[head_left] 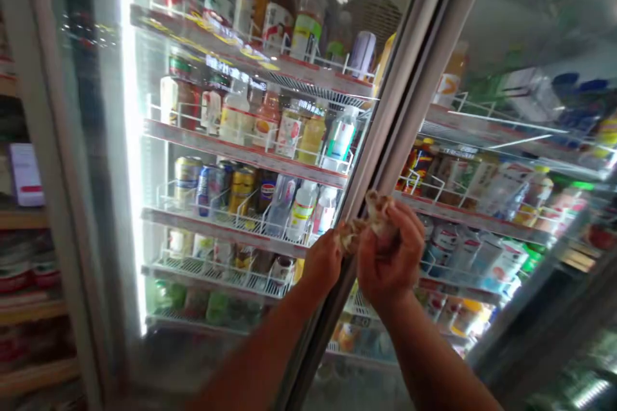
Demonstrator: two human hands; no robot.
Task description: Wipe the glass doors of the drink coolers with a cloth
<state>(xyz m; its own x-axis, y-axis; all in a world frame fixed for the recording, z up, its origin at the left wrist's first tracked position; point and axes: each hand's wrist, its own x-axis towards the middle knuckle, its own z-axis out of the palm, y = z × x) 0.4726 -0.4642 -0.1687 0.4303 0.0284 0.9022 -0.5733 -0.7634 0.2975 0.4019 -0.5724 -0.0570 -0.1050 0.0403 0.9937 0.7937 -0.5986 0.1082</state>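
A crumpled, brownish-white rag [380, 213], soft-looking and blurred, is bunched up in front of the door frames. My right hand [393, 257] is closed around it, with the thumb and fingers pinching it and a tuft sticking out above. My left hand [321, 263] is a little lower and to the left, its fingers closed on the other end of the same bunched piece. Both hands are in front of the metal door frame [385, 103] where two glass fridge doors meet. Whether the hands touch the frame cannot be told.
Behind the left glass door, wire-fronted shelves [255, 154] hold several bottles and cans [241, 189]. More bottles and cartons [511, 186] are behind the right door. At the far left are wooden shelves [33, 221] with packaged goods. A bright light strip [130, 141] runs down the fridge's left side.
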